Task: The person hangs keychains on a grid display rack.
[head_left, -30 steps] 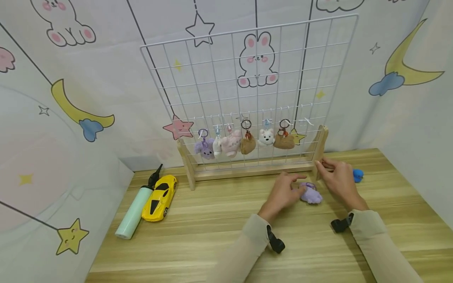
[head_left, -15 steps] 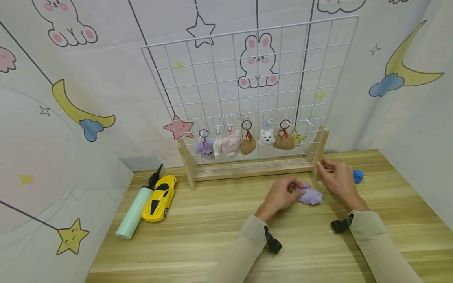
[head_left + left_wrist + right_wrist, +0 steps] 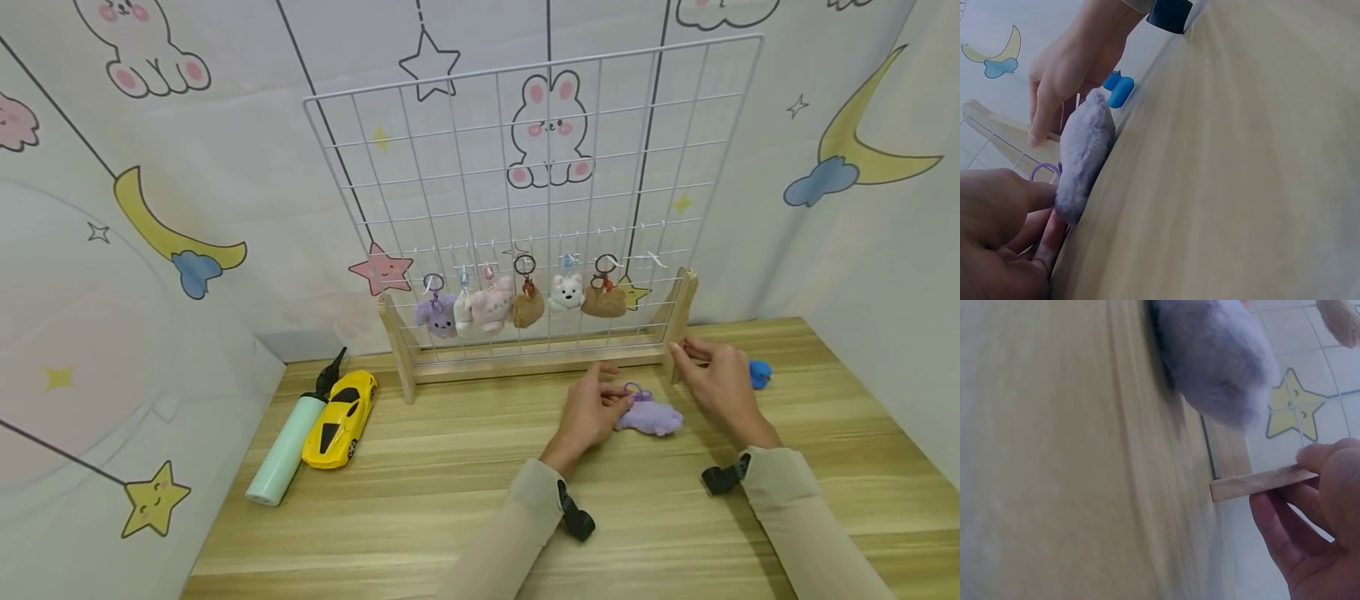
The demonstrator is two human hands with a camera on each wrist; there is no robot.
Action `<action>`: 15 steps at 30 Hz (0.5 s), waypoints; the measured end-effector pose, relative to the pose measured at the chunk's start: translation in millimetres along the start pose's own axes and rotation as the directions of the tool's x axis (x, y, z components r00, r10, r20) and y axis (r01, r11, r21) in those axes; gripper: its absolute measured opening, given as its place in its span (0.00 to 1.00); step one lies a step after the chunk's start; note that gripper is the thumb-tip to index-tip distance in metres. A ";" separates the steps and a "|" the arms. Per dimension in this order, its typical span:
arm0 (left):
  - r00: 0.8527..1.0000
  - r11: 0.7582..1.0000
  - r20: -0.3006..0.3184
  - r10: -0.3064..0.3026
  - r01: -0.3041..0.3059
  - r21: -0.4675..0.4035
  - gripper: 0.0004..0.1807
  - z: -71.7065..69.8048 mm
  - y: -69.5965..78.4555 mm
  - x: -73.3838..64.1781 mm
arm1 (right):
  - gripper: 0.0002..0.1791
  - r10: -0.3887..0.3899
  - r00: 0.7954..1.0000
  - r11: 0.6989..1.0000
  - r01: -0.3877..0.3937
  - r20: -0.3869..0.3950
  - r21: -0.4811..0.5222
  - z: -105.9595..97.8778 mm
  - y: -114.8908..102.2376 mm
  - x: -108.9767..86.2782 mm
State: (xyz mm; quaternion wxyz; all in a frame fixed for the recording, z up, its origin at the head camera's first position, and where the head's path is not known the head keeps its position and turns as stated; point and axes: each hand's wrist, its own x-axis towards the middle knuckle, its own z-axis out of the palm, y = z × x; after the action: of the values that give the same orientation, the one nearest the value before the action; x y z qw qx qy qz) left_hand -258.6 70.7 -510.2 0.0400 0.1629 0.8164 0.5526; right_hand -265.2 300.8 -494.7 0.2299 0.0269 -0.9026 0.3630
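Observation:
A purple plush keychain (image 3: 651,417) with a purple ring lies on the wooden table. My left hand (image 3: 591,408) pinches its left end between thumb and fingers; the left wrist view shows fingertips beneath the plush (image 3: 1085,153). At the right end of the wire grid rack, my right hand (image 3: 718,375) grips the wooden stand leg (image 3: 678,325), thumb on one face and fingers on the other, as the right wrist view of the leg (image 3: 1260,482) shows. Several plush keychains hang from hooks on the white grid (image 3: 525,200), among them a white bear (image 3: 566,292) and a brown plush (image 3: 604,301).
At the left of the table (image 3: 420,500) lie a yellow toy car (image 3: 341,421) and a mint-green hand pump (image 3: 288,450) with a black nozzle. A blue object (image 3: 760,374) sits just beyond my right hand. Printed cloth walls enclose the table at the back and sides.
My left hand has taken hold of the purple plush keychain's left end, turned it and drawn it slightly left. My right hand has stayed on the stand leg.

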 end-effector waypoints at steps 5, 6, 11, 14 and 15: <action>0.999 0.997 -0.033 0.001 -0.003 -0.075 0.09 0.7 -5.1 2.1 | 0.26 -0.003 1.000 1.000 0.003 0.005 0.003 0.1 0.0 0.1; 0.999 0.995 -0.036 -0.006 0.002 -0.097 0.08 0.5 -5.3 2.1 | 0.26 -0.003 1.000 1.000 0.003 0.005 0.003 0.3 0.0 0.2; 1.000 0.982 -0.014 -0.012 0.009 -0.190 0.09 -4.4 0.7 0.9 | 0.24 -0.014 1.000 1.000 0.014 -0.010 -0.009 1.0 0.4 0.8; 1.000 0.969 0.007 -0.017 0.018 -0.247 0.10 -7.7 6.3 0.4 | 0.23 -0.022 1.000 1.000 0.022 -0.017 -0.017 1.0 0.9 1.0; 1.000 0.964 0.014 -0.023 0.026 -0.263 0.10 -8.6 8.0 0.1 | 0.23 -0.023 1.000 1.000 0.023 -0.018 -0.018 1.0 1.1 1.0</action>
State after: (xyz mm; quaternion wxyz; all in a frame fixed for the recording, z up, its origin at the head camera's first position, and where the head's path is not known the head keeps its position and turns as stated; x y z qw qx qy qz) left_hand -259.0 65.7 -499.6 0.0724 0.1488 0.7374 0.6549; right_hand -266.8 301.1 -495.6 0.2424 0.0319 -0.9032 0.3527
